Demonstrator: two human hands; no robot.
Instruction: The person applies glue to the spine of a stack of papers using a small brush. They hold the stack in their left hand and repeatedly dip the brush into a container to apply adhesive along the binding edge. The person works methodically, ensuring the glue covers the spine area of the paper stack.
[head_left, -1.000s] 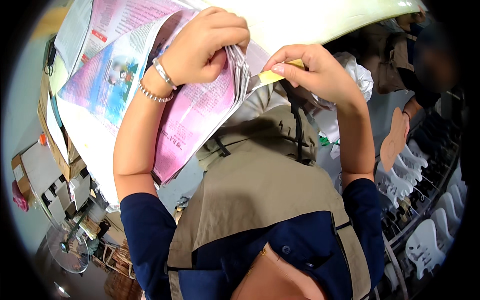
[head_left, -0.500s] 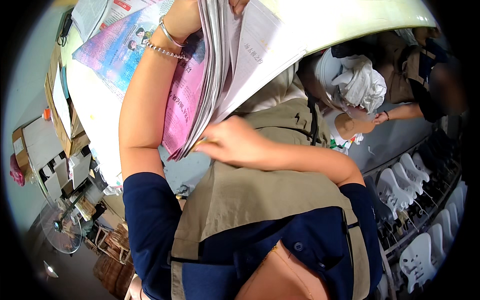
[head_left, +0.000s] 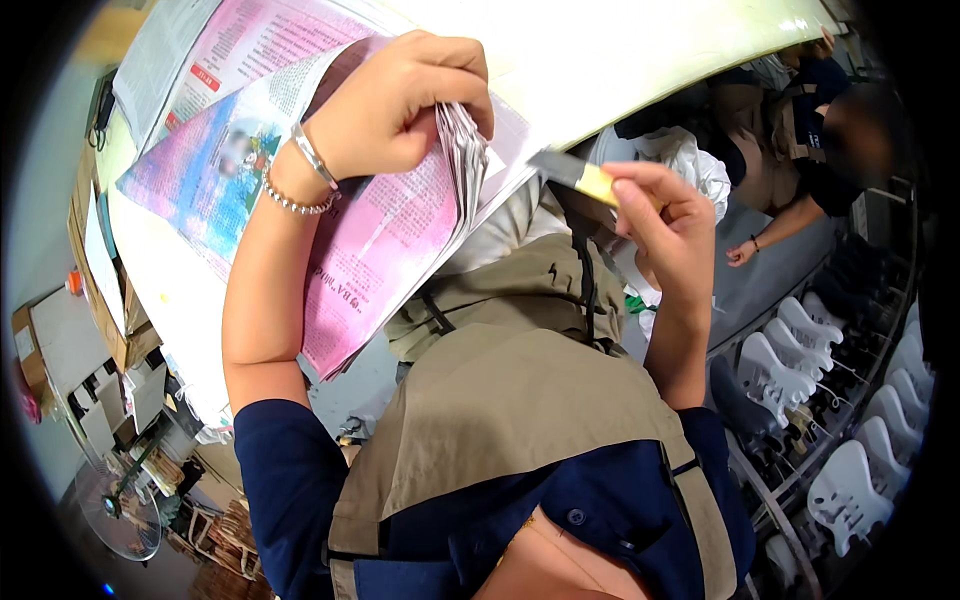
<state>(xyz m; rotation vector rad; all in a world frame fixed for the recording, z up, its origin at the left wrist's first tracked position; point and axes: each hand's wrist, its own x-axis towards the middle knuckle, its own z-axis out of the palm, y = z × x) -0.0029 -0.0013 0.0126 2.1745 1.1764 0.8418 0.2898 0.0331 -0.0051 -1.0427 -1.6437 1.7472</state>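
"What is laid on the pale tabletop (head_left: 620,60)?"
"A pile of newspapers (head_left: 385,255), bent up and hung partly over the edge. A crumpled white bundle (head_left: 708,178) is seen lower, out of the way."
"How is the pile held?"
"It is pinched by the left hand (head_left: 405,105). By the right hand (head_left: 668,225), a yellow-handled blade (head_left: 590,180) is pinched near the paper."
"Which step?"
"Holding, it seems; fingers should be kept clear."

A wide head-worn fisheye looks down from close above the person's hands (head_left: 400,110)
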